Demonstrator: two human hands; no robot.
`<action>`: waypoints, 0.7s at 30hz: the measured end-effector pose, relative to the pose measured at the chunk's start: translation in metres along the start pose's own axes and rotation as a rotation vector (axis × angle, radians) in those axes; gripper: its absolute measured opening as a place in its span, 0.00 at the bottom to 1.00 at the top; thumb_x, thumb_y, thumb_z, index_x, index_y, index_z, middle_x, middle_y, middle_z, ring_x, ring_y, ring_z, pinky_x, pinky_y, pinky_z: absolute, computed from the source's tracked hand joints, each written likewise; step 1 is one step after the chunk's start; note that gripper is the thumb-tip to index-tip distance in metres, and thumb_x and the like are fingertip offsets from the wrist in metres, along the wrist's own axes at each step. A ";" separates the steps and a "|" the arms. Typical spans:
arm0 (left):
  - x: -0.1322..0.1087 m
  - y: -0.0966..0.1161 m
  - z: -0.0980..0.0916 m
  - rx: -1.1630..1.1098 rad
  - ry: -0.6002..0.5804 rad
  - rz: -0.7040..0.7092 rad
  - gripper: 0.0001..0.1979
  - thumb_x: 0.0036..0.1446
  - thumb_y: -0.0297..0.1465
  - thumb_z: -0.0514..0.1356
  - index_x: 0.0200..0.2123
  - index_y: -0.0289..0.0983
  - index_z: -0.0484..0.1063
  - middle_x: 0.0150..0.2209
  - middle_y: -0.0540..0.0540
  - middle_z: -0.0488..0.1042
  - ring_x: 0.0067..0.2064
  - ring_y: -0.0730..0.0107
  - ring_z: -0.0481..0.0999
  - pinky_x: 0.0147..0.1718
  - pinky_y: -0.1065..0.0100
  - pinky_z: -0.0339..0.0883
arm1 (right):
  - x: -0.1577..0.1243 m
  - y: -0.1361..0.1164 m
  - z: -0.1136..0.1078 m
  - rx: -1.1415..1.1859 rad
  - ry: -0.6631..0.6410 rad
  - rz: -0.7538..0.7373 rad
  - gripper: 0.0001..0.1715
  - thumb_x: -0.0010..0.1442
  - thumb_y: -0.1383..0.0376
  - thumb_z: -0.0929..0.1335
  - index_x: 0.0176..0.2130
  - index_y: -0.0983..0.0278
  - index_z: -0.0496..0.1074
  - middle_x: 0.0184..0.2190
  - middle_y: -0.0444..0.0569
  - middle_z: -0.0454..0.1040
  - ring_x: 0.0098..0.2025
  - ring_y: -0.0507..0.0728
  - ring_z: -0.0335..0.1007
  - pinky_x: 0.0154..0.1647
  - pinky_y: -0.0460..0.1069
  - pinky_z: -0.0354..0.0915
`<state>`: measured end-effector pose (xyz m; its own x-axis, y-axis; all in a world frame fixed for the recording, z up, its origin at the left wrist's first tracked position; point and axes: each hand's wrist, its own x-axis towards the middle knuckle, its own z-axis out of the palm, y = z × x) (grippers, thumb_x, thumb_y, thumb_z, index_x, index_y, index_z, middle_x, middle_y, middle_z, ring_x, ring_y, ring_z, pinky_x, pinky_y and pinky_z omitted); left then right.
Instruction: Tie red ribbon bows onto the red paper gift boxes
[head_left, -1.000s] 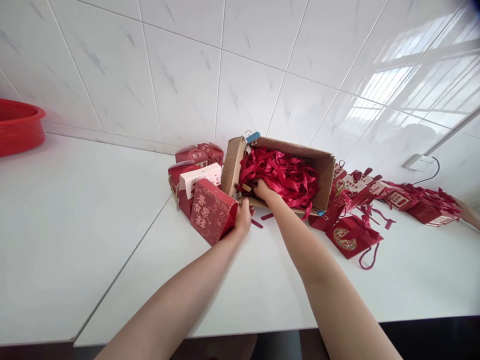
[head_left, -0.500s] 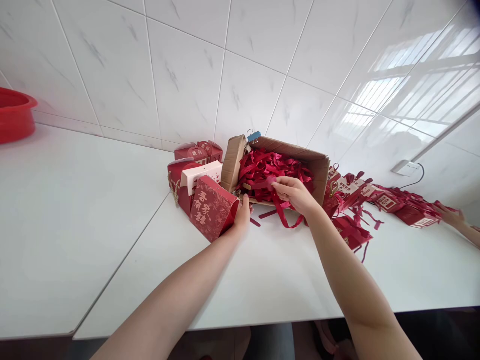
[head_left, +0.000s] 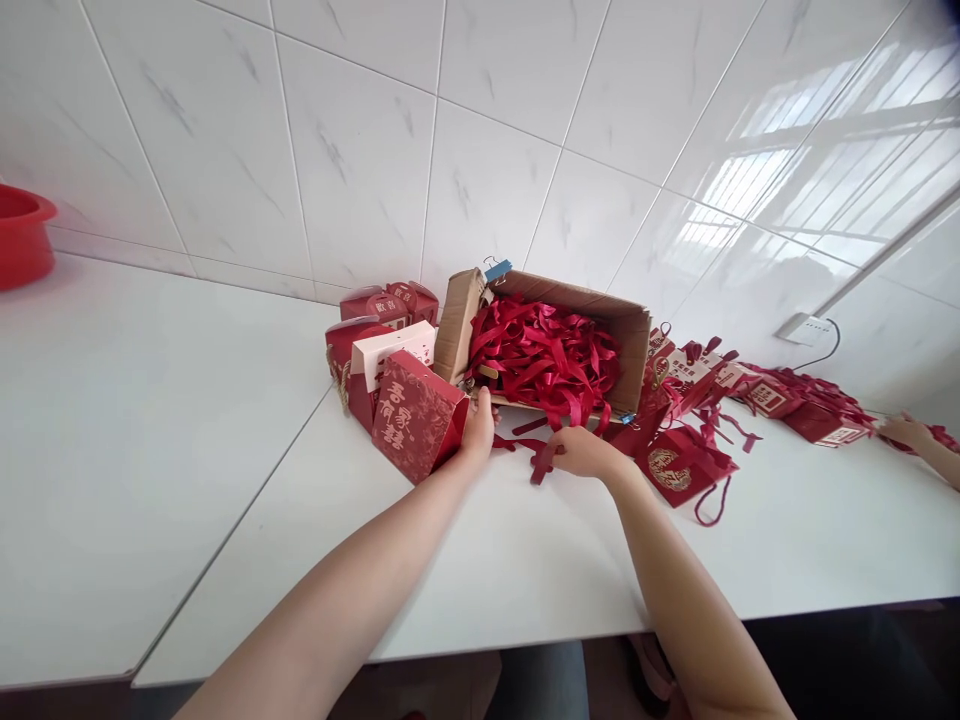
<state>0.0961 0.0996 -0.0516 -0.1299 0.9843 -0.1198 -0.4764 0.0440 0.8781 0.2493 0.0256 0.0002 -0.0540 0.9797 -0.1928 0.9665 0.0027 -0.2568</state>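
In the head view, a cardboard box (head_left: 632, 345) full of loose red ribbons (head_left: 551, 350) stands against the wall. My left hand (head_left: 478, 428) is closed at its near left corner, thumb up at the rim; the fingers are partly hidden. In front of the box, my right hand (head_left: 583, 453) pinches a dark red ribbon (head_left: 541, 465) low over the table. More ribbon pieces lie between my hands. Just left of my left hand, a red gift box (head_left: 420, 415) with gold characters leans tilted against other boxes.
Behind it stand a pale pink box (head_left: 394, 350) and several red boxes (head_left: 360, 345). On the right are red gift bags (head_left: 686, 465) and a row of red boxes (head_left: 821, 422), with another person's hand (head_left: 907, 432) there. A red basin (head_left: 26, 245) is far left; a socket (head_left: 806, 328) is on the wall.
My right hand has moved from above the ribbons in the box down to the table in front, carrying a ribbon. My left hand stays at the box corner. A red bag at right has shifted.
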 end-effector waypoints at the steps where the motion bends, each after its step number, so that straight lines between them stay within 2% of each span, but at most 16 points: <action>1: 0.000 0.000 0.000 -0.002 0.000 0.004 0.14 0.59 0.35 0.56 0.21 0.38 0.62 0.18 0.51 0.63 0.19 0.72 0.65 0.20 0.70 0.60 | 0.000 -0.002 -0.004 -0.010 0.010 0.000 0.08 0.51 0.71 0.67 0.26 0.64 0.76 0.27 0.51 0.76 0.28 0.56 0.68 0.29 0.49 0.61; 3: -0.001 0.000 0.000 -0.004 0.000 0.009 0.14 0.59 0.35 0.56 0.22 0.38 0.63 0.18 0.51 0.63 0.20 0.72 0.65 0.20 0.70 0.60 | 0.001 -0.009 -0.016 0.025 0.078 -0.025 0.10 0.53 0.67 0.65 0.27 0.64 0.76 0.25 0.50 0.75 0.27 0.55 0.68 0.29 0.49 0.61; 5: -0.002 0.000 0.000 -0.006 -0.005 0.013 0.14 0.59 0.35 0.56 0.22 0.38 0.63 0.18 0.51 0.63 0.19 0.73 0.65 0.20 0.71 0.60 | 0.006 -0.021 -0.028 0.108 0.270 -0.109 0.12 0.56 0.64 0.64 0.30 0.63 0.77 0.27 0.48 0.76 0.28 0.55 0.69 0.32 0.48 0.63; 7: -0.002 0.000 0.000 -0.005 -0.014 0.017 0.13 0.59 0.35 0.55 0.22 0.38 0.62 0.18 0.52 0.63 0.19 0.73 0.65 0.20 0.71 0.59 | 0.020 -0.034 -0.036 0.183 0.507 -0.247 0.13 0.59 0.63 0.63 0.36 0.63 0.77 0.35 0.48 0.77 0.34 0.54 0.71 0.37 0.47 0.65; 8: -0.002 0.000 0.000 -0.004 -0.019 0.019 0.13 0.59 0.34 0.55 0.23 0.38 0.62 0.18 0.52 0.62 0.19 0.73 0.65 0.20 0.71 0.59 | 0.030 -0.040 -0.037 0.197 0.566 -0.306 0.14 0.60 0.63 0.63 0.38 0.63 0.76 0.39 0.49 0.77 0.37 0.54 0.71 0.40 0.47 0.65; 10: -0.002 0.000 0.000 0.002 -0.025 0.020 0.13 0.59 0.34 0.54 0.23 0.38 0.62 0.18 0.53 0.62 0.19 0.74 0.64 0.20 0.71 0.59 | 0.051 -0.049 -0.038 0.151 0.560 -0.305 0.15 0.61 0.67 0.61 0.42 0.63 0.75 0.44 0.49 0.76 0.42 0.53 0.72 0.43 0.46 0.65; 14: -0.001 -0.001 0.000 0.027 -0.024 0.014 0.13 0.59 0.34 0.53 0.23 0.38 0.61 0.18 0.53 0.61 0.19 0.73 0.64 0.20 0.71 0.59 | 0.077 -0.053 -0.034 -0.029 0.491 -0.064 0.15 0.59 0.70 0.62 0.44 0.65 0.73 0.39 0.52 0.78 0.42 0.56 0.73 0.45 0.47 0.65; 18: 0.000 -0.001 -0.001 0.068 -0.021 0.008 0.14 0.60 0.35 0.53 0.22 0.39 0.59 0.18 0.52 0.62 0.20 0.72 0.65 0.21 0.71 0.60 | 0.079 -0.048 -0.033 -0.111 0.473 -0.006 0.13 0.56 0.70 0.64 0.39 0.62 0.76 0.37 0.52 0.79 0.41 0.59 0.74 0.42 0.49 0.66; 21: -0.001 0.000 -0.001 0.094 -0.016 0.003 0.15 0.60 0.35 0.53 0.22 0.39 0.60 0.17 0.52 0.63 0.20 0.72 0.66 0.21 0.70 0.60 | 0.077 -0.047 -0.032 -0.164 0.472 0.016 0.16 0.56 0.68 0.64 0.44 0.59 0.76 0.39 0.51 0.79 0.42 0.62 0.74 0.41 0.51 0.66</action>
<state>0.0955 0.0988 -0.0520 -0.1173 0.9870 -0.1103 -0.3920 0.0560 0.9183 0.2078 0.1074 0.0274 0.0440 0.9635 0.2642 0.9950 -0.0186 -0.0978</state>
